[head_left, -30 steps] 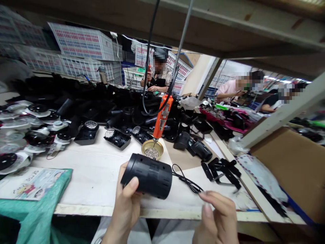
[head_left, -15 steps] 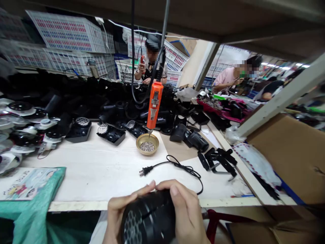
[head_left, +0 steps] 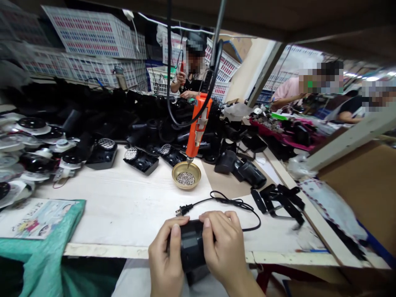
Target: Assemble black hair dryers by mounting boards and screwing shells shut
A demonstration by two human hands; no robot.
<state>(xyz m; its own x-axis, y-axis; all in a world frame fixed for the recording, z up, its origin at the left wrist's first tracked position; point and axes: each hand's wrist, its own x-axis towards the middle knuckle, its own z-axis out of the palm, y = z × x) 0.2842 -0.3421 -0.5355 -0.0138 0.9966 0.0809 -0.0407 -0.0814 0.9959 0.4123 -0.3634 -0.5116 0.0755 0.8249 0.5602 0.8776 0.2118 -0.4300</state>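
Both my hands hold a black cylindrical housing at the near edge of the white table. My left hand grips its left side and my right hand wraps over its right side. A black power cord with a two-pin plug runs from the housing onto the table just beyond my fingers. An orange electric screwdriver hangs from above, its tip over a brass bowl of screws.
Black parts lie in a heap along the back, with grilled covers nearer. Round white-and-black discs are stacked at left. A green cloth and booklet lie front left. Black brackets lie at right beside a cardboard box. Other people work beyond.
The housing went from being held up over the table to down at the table's near edge, turned in my hands. My right hand let go of the cord and closed on the housing. The cord now lies on the table.
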